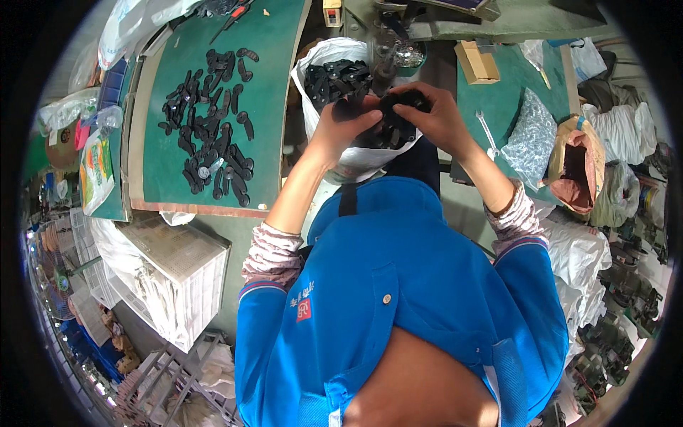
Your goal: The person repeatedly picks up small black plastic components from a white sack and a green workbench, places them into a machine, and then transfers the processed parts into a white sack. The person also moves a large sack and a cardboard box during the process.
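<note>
In front of my body, a white woven sack (pixel 306 107) stands filled with black plastic parts (pixel 337 80). My left hand (pixel 333 136) is over its near side, with thumb and fingers closed on a black plastic part (pixel 347 108). Close beside it, my right hand (pixel 442 119) pinches another black plastic part (pixel 411 99) between thumb and fingers. The two hands nearly meet above the sack, and they partly cover what they hold. Whether the held pieces touch each other, I cannot tell.
A green table (pixel 267 64) at left bears many loose black parts (pixel 213 135) and a red-handled tool (pixel 233 17). On the right bench lie a wrench (pixel 486 131), an open cardboard box (pixel 478 64) and a clear bag (pixel 532 139). A white crate (pixel 203 285) stands lower left.
</note>
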`<state>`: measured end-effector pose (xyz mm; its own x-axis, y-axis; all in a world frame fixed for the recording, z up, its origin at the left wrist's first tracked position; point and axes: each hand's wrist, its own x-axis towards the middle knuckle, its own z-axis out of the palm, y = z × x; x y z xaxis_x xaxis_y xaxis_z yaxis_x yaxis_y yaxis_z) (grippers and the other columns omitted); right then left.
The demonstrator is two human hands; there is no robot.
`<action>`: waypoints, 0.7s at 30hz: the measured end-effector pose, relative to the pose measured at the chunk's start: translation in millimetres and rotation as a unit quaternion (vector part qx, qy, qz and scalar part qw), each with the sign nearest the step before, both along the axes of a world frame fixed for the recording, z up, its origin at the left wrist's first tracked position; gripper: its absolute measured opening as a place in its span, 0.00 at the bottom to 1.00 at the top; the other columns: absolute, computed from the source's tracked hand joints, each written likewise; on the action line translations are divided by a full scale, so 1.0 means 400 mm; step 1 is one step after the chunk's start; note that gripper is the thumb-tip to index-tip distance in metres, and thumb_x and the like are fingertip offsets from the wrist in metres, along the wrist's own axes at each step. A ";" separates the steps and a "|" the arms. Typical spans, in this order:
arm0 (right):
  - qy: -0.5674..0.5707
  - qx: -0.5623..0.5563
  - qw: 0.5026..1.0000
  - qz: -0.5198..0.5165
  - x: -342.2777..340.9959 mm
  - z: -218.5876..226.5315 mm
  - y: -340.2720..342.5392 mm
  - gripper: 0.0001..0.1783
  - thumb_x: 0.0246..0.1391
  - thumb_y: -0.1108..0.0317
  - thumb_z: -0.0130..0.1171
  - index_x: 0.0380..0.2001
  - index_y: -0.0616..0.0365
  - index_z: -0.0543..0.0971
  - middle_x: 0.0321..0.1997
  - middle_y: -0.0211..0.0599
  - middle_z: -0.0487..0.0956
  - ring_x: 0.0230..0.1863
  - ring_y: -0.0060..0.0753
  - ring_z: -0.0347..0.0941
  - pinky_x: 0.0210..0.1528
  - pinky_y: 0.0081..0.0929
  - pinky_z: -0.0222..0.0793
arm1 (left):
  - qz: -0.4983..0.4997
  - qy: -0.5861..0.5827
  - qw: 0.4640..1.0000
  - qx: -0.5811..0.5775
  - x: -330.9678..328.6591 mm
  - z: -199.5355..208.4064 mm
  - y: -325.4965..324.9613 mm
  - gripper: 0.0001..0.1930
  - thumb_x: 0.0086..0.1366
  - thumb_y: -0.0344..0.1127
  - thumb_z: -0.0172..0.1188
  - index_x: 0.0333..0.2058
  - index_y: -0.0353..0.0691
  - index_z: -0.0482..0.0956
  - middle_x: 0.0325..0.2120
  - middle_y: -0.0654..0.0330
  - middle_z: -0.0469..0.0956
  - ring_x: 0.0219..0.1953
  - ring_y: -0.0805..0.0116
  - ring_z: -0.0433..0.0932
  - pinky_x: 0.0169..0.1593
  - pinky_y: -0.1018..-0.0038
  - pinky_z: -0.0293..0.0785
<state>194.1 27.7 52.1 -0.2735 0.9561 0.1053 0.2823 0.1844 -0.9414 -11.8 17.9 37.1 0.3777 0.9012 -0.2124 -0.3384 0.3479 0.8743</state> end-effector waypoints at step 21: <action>0.051 -0.091 0.989 -0.101 0.017 0.031 0.115 0.12 0.52 0.61 0.62 0.25 0.59 0.78 0.17 0.22 0.72 0.17 0.12 0.62 0.17 0.15 0.54 | 0.093 -0.002 0.995 -0.023 0.069 0.027 0.201 0.10 0.56 0.28 0.61 0.37 0.37 0.76 0.30 0.59 0.79 0.28 0.67 0.79 0.34 0.71 0.78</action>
